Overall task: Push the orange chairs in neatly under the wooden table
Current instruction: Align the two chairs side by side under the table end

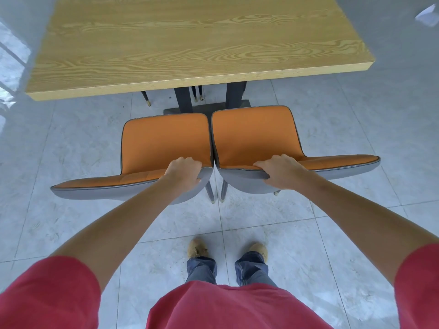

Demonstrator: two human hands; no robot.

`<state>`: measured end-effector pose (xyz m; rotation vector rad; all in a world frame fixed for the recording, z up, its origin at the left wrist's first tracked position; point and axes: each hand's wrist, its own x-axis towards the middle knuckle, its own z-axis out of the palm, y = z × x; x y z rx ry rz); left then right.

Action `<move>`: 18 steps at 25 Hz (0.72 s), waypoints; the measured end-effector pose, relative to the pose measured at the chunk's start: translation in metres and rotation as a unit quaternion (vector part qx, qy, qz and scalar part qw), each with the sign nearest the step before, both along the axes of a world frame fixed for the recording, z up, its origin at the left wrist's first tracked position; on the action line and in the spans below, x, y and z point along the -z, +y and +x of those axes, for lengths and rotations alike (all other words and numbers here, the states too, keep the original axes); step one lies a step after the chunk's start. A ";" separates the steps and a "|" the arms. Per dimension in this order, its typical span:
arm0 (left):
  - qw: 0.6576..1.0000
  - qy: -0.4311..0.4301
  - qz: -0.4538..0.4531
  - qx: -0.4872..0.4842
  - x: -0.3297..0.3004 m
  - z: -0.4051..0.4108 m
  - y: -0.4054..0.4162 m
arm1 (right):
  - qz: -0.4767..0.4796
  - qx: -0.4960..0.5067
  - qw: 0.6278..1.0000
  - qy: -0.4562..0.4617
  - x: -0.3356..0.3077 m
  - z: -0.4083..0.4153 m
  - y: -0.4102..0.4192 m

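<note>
Two orange chairs with grey backs stand side by side, touching, in front of the wooden table (180,41). The left chair (164,141) and the right chair (254,134) face the table, and their seats lie clear of the table's near edge. My left hand (184,172) grips the top of the left chair's backrest near its right end. My right hand (278,170) grips the top of the right chair's backrest near its left end. Both arms reach forward from red sleeves.
The table stands on dark legs and a flat base (206,108) just beyond the seats. Legs of other chairs (148,99) show under the far side. My feet (228,251) stand on the grey tiled floor behind the chairs.
</note>
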<state>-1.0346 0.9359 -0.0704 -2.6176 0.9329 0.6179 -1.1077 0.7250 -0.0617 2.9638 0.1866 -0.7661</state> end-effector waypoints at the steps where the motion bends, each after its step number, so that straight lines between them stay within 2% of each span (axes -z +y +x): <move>1: 1.000 0.001 0.000 0.000 0.000 0.001 0.000 | -0.007 -0.009 1.000 0.005 -0.001 0.001 -0.001; 13: 1.000 0.004 0.010 -0.017 0.001 0.001 -0.004 | -0.019 0.021 0.999 -0.024 -0.001 -0.004 0.007; 18: 0.997 0.059 0.020 -0.039 -0.001 0.007 -0.003 | 0.006 0.032 0.999 -0.030 0.006 -0.006 0.003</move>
